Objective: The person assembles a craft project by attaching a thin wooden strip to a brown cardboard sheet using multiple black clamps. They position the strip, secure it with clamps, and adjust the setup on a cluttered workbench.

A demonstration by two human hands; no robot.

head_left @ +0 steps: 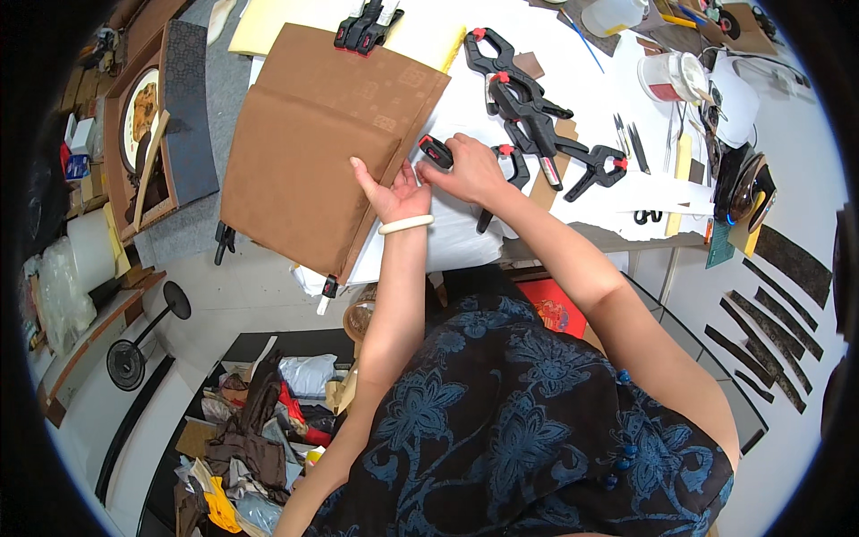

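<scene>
Left hand (394,199) by the brown case (313,152), right hand (474,172) by a black clamp (437,152)

The brown case lies on the bench (582,238), to the left of both hands. The left hand is nearer, right up against its right side. The right hand is just beside that side, a little apart from it.

The long way of the brown case runs from the far end down to the near end. It leans, so the far end points a bit right and the near end a bit left.

The left hand is palm up. Its thumb is spread out over the brown case, and its fingers are half curled, with nothing that I can see in them. The right hand's fingers bend around the end of the black clamp. I cannot tell if they grip it or only touch it. That end points left and away, toward the case's right side.

Black clips (358,34) bite the far edge. A small clip (330,286) is on the near end. More clamps (530,125) lie in a pile past the right hand.
</scene>
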